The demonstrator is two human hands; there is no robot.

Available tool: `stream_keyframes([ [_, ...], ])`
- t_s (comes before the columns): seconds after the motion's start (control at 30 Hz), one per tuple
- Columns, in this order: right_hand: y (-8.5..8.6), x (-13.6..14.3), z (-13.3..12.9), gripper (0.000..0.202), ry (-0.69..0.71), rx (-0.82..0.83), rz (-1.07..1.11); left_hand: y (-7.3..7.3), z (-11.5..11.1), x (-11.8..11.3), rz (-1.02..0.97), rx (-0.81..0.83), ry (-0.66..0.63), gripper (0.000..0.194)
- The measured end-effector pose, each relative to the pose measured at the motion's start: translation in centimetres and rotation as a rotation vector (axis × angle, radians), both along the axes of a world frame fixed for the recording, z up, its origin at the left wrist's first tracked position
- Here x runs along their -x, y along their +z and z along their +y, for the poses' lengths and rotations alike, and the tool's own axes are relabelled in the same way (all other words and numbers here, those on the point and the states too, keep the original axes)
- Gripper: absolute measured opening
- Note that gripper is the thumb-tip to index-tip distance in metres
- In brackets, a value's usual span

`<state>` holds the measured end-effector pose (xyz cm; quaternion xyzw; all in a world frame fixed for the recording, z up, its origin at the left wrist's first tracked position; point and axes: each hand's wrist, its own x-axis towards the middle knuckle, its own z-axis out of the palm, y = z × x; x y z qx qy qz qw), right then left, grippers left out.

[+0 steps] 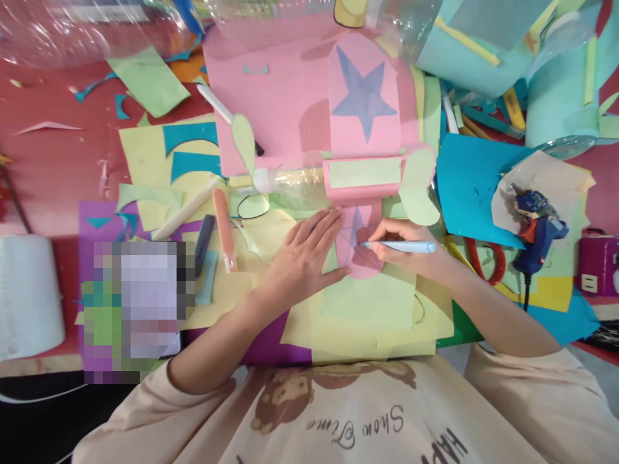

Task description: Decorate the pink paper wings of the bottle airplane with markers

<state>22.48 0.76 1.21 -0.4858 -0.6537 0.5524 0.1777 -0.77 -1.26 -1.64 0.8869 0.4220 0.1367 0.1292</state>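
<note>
My right hand [399, 243] grips a light blue marker [416, 247], its tip on a pink paper flap [366, 267]. That flap carries a star outline partly coloured blue. My left hand [309, 248] lies flat, fingers stretched, at the flap's left edge. The flap joins a pink paper wrap around a clear plastic bottle [294, 183] lying on its side. Another rounded pink flap on the far side bears a filled blue star [363, 93]. Pale green paper ovals [420, 187] stick out beside the wrap.
Red-handled scissors [486, 261] and a blue glue gun [534, 238] lie to the right. A box cutter [223, 229] and a dark marker [204, 245] are at left. Paper scraps cover the table; a wrapped bottle [556, 90] stands back right. A pixelated patch hides the lower left.
</note>
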Motion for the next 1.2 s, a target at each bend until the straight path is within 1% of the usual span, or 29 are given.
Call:
stream_keyframes([
  [0.13, 0.0, -0.1, 0.0, 0.018, 0.034, 0.073, 0.007, 0.0, 0.0, 0.1, -0.004, 0.028, 0.006, 0.072],
  [0.2, -0.1, 0.0, 0.0, 0.017, -0.005, 0.094, 0.064, 0.0, 0.0, 0.1, 0.0, 0.031, 0.002, 0.072],
  [0.3, -0.2, 0.1, 0.1, 0.014, -0.106, 0.042, 0.144, 0.0, 0.0, 0.1, 0.004, 0.031, 0.002, 0.073],
  [0.4, -0.2, 0.2, 0.2, 0.012, -0.143, 0.023, 0.168, 0.0, 0.0, 0.1, 0.007, 0.043, 0.006, 0.074],
  [0.53, -0.4, 0.3, 0.2, 0.013, -0.127, 0.023, 0.175, 0.0, 0.0, 0.1, 0.009, 0.037, 0.005, 0.074],
  [0.77, -0.9, 0.1, 0.1, 0.015, -0.115, -0.033, 0.137, -0.3, 0.0, 0.1, -0.016, 0.044, 0.011, 0.077],
  [1.0, -0.9, -0.2, -0.1, 0.019, -0.099, 0.037, 0.075, 0.0, 0.0, 0.1, -0.005, 0.074, 0.014, 0.075],
  [1.2, -0.3, -0.1, 0.0, 0.013, -0.015, 0.071, 0.013, -0.1, 0.0, 0.1, -0.007, 0.057, 0.014, 0.072],
])
